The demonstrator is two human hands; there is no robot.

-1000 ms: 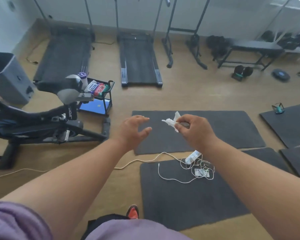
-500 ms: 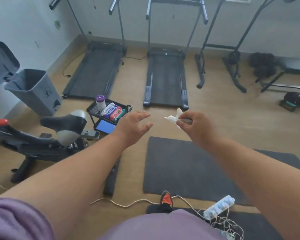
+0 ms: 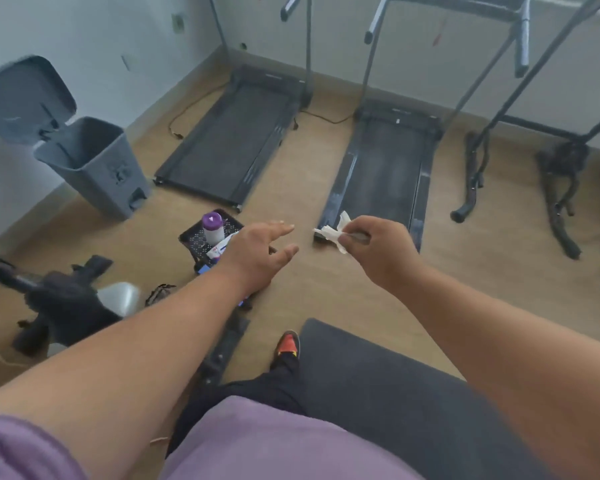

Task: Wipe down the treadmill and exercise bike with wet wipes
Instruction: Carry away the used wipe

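Two treadmills lie ahead, left treadmill (image 3: 227,142) and right treadmill (image 3: 381,171), one exercise bike (image 3: 66,299) low at left; no wiping contact visible, so whether any surface is already done can't be judged. One open bin (image 3: 94,168), one tray (image 3: 201,233) holding one wipes canister (image 3: 212,227). Right hand (image 3: 381,251) pinches one crumpled wet wipe (image 3: 329,233) in mid-air, short of the right treadmill's near end; left hand (image 3: 257,254) empty, fingers spread.

A tan wooden floor (image 3: 302,188) meets pale grey walls (image 3: 84,26), with an open-lidded grey plastic pedal bin (image 3: 94,164) by the left wall, a black metal rack frame (image 3: 520,109) at right, and a dark grey rubber mat (image 3: 378,382) nearest.
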